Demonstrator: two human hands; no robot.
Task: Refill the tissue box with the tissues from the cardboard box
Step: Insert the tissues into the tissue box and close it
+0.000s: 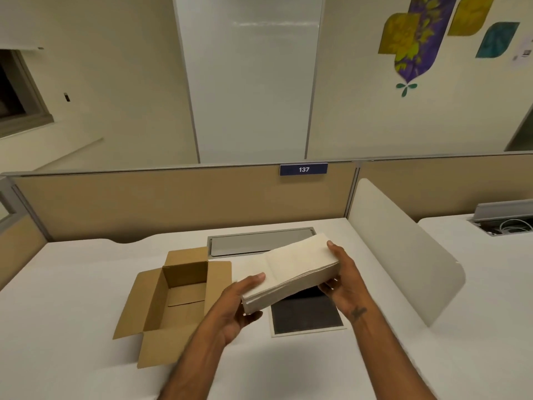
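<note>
- An open cardboard box (176,295) sits on the white table (72,284) well to the left of both hands, its flaps folded out and its inside showing bare, with no tissues left that can be seen.
- The left hand (239,301) closes on the near-left end of a thick stack of white tissues (288,269), thumb lying flat on the top sheet and fingers (253,314) curled under the lower edge.
- The stack is held in the air, tilted, spanning the gap between the two hands and touching both; nothing else supports it.
- Directly below the fingers of both hands lies a dark rectangle with a pale border (305,316), flat on the table; whether this is the tissue box or its opening cannot be told from here.
- The right hand (343,272) clamps the far-right end of the stack, thumb on top near the corner and fingers (328,285) wrapped beneath.
- Risk, as judged from this grip: the stack is loose sheets held only at its ends, so easing either thumb could let the middle sag or the sheets fan out and slide onto the table.
- A second risk: lowering the stack while tilted could catch one end on the edge of the dark item and crumple the bottom sheets.
</note>
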